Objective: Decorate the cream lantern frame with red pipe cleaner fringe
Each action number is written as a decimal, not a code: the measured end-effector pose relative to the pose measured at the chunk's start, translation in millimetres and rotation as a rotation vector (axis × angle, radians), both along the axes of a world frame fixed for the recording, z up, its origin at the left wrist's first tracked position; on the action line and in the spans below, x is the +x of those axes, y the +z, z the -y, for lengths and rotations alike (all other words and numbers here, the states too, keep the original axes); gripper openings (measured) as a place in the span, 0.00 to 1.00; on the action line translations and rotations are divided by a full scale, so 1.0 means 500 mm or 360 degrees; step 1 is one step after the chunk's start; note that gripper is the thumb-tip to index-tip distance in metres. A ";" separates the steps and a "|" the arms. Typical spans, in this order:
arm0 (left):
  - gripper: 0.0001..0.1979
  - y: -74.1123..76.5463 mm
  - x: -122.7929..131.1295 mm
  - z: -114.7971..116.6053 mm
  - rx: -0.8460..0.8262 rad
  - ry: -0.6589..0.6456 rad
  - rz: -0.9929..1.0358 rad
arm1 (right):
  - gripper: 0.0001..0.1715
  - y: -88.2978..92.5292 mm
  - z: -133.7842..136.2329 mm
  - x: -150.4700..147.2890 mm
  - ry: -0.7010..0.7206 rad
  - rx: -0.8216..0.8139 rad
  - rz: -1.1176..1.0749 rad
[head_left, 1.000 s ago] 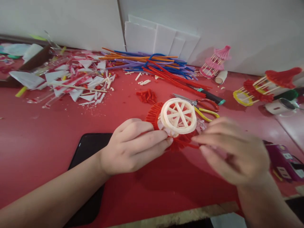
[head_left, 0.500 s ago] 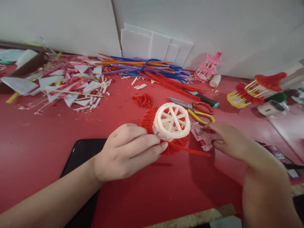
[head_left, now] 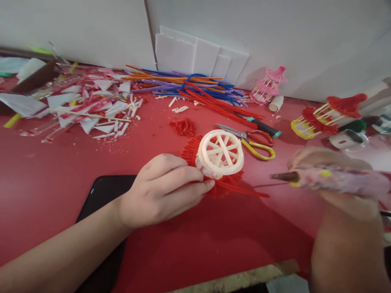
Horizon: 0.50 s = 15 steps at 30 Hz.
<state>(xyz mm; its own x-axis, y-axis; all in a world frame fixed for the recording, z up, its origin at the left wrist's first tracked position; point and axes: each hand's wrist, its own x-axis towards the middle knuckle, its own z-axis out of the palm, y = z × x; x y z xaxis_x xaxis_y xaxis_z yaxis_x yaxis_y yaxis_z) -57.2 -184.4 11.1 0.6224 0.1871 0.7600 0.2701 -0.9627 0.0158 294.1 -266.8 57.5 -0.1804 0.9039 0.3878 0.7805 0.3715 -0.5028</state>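
Note:
My left hand [head_left: 166, 191] is closed, pinching the lower left edge of a small pipe-cleaner craft. This craft has a cream spoked ring [head_left: 220, 153] facing up and a ruffled red skirt [head_left: 191, 149] around it. A loose end of red pipe cleaner [head_left: 250, 191] sticks out to the right from near my fingertips. To the right, my right hand [head_left: 339, 162] is wrapped round a pinkish, yellow-spotted hot glue gun [head_left: 339, 180], blurred by motion. Its brown nozzle points left towards the craft, apart from it.
Scissors [head_left: 259, 138] and a black-handled tool [head_left: 265, 127] lie beyond the craft. Pipe cleaners [head_left: 189, 83] are heaped at the back, scraps [head_left: 88, 106] at left. Small pagodas, one pink [head_left: 270, 85], one red [head_left: 331, 114], are at right. A black phone [head_left: 100, 228] lies beneath my left forearm.
My right hand has lifted the glue gun off the table and swung it right, its nozzle now facing the craft. My left hand keeps its pinch on the craft, almost unmoved.

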 end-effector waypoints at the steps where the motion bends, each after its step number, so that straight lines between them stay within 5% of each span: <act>1: 0.09 0.003 0.001 0.001 0.0013 0.0005 0.0012 | 0.26 0.002 -0.002 -0.012 0.0123 0.0030 -0.0074; 4: 0.09 0.015 0.005 0.005 0.0036 0.0032 -0.0005 | 0.16 0.005 -0.009 -0.047 0.0365 0.0016 -0.0150; 9: 0.09 0.027 0.006 0.010 0.0008 0.0032 -0.0002 | 0.02 -0.005 -0.014 -0.074 0.0380 0.0019 -0.0114; 15: 0.08 0.025 0.002 0.014 -0.0092 0.0082 -0.0040 | 0.06 -0.009 -0.015 -0.090 0.0294 0.0045 -0.0014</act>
